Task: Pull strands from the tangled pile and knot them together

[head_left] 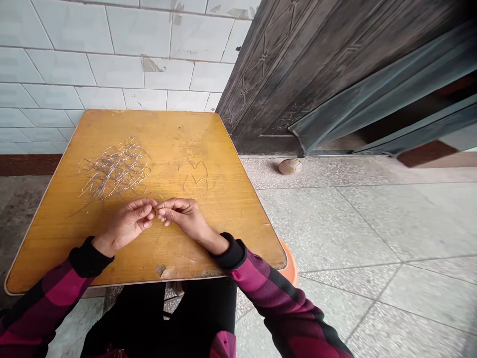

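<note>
At the far left, a checked magenta-and-black sleeve (63, 283) runs to the left hand (126, 223), which rests above a yellow wooden tabletop (48, 238), near a loose tangle of thin silvery wires (115, 169). These look light and springy (likely to snag one another, so best lifted one strand at a time, near an end). The left fingers and right fingertips (153, 204) meet at mid-table, pinching a fine wire (160, 231) whose tail hangs toward the table. The right hand (182, 216) curls inward. Beyond it lie two small M-shaped bent wires (194, 174). To the right, an orange stool (290, 266) shows past the table edge, and a round tan bowl-like object (289, 166) sits by a dark metal door (298, 74); I cannot tell whether it holds anything.
</note>
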Available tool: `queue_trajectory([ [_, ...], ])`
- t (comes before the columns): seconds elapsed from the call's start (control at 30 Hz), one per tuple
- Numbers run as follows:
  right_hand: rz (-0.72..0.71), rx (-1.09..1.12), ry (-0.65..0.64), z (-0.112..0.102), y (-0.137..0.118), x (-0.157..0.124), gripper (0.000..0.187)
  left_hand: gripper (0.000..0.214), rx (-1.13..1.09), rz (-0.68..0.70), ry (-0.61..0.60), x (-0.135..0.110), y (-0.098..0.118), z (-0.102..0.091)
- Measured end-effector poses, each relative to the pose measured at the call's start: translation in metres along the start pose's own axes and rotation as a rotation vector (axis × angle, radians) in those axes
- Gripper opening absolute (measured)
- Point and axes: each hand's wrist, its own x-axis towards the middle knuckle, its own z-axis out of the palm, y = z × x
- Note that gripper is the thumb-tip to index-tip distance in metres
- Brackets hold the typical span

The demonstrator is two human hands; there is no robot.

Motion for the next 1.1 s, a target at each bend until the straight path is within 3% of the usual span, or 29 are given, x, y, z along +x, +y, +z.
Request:
queue_trajectory([
  [0.2, 0.039, 0.141, -0.046, 0.002, -0.001, 0.0, 0.02, 0.023, -0.116, 0.081, -0.013, 0.002, -0.005, 0.001],
  [0.43, 0.053, 0.093, -0.078, -0.002, -0.008, -0.002, 0.022, 0.025, 0.249, 0.171, 0.074, -0.004, -0.001, 0.003],
  [0.6, 0.13, 0.003, -0.012, -0.004, -0.012, 0.0, 0.024, 0.026, 0.403, 0.158, 0.082, -0.005, 0.0, 0.003],
  [0.8, 0.142, -0.021, 0.062, -0.012, -0.016, 0.003, 0.026, 0.021, 0.288, 0.058, 0.02, -0.005, 0.001, 0.003],
  [0.97, 0.101, -0.031, 0.096, -0.015, -0.02, 0.004, 0.027, 0.02, 0.227, 0.2, -0.061, -0.006, 0.0, 0.005],
  [1.1, 0.084, -0.019, 0.12, -0.016, -0.021, 0.004, 0.027, 0.019, 0.108, 0.154, -0.168, -0.006, 0.001, 0.003],
])
